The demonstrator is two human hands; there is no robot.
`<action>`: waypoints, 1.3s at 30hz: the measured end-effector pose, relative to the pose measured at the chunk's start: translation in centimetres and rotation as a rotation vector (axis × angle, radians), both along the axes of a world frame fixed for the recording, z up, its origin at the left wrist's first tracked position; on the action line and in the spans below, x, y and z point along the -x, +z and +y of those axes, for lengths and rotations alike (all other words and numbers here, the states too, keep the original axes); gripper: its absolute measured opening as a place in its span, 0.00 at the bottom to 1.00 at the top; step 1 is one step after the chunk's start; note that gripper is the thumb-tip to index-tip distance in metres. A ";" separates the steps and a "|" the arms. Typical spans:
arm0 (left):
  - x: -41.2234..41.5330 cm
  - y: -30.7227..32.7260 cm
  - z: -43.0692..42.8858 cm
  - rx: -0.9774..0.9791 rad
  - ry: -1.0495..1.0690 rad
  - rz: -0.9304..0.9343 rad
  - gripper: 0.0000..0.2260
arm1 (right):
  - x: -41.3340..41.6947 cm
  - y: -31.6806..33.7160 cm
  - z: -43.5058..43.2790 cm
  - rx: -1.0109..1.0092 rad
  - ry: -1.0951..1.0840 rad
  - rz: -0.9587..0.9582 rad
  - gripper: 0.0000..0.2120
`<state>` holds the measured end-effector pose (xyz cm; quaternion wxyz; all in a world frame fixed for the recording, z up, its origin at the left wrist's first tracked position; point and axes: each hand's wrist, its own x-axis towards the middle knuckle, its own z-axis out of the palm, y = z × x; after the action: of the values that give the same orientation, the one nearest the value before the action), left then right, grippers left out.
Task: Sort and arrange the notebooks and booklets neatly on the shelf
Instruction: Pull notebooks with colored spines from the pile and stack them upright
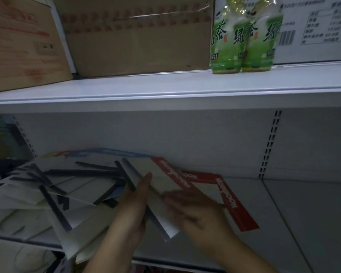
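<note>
Most notebooks (67, 186) lie jumbled at nine o'clock on the shelf (293, 213); sorting looks barely begun. At centre the left hand (134, 205) presses straight fingers against a white booklet (158, 174), with red booklets (234, 205) at three o'clock. Blur hides the right hand (197, 215), so I cannot tell its grip.

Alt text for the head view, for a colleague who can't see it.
The left hand and blurred right hand hold a white notebook with a red band at the lower shelf. A jumbled notebook pile lies left; green tea bottles and cardboard boxes stand above.
</note>
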<state>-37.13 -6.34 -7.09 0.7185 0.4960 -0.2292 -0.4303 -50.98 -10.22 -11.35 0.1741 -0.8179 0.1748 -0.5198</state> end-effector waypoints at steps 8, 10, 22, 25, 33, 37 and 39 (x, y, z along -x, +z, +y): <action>-1.7 -0.9 0.2 -0.027 -0.098 -0.032 0.17 | 4.1 -2.7 -1.9 -0.491 -0.290 -0.060 0.16; -2.2 -1.1 0.2 -0.029 -0.090 -0.051 0.17 | 6.0 -4.1 -2.4 -0.700 -0.370 0.135 0.35; -1.7 -0.8 -0.4 -0.075 -0.242 -0.097 0.15 | 7.9 -7.6 -2.3 -0.626 -0.609 0.492 0.23; -1.5 -0.8 -0.3 -0.085 -0.327 -0.155 0.17 | 8.6 -7.2 -1.5 -0.572 -0.660 0.309 0.20; -0.7 -1.3 -0.8 -0.040 -0.439 -0.148 0.14 | 11.2 -3.4 1.6 -0.546 -0.804 0.281 0.11; 1.6 -2.0 -0.3 -0.059 -0.415 -0.128 0.16 | 14.2 0.7 3.1 -0.470 -0.864 0.279 0.18; 2.9 -2.2 0.1 -0.050 -0.403 -0.148 0.16 | 15.8 2.3 4.4 -0.403 -0.835 0.275 0.17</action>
<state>-40.03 -6.28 -9.25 0.5866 0.4883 -0.3652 -0.5330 -66.77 -5.82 -9.10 0.0806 -0.6888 0.6069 -0.3882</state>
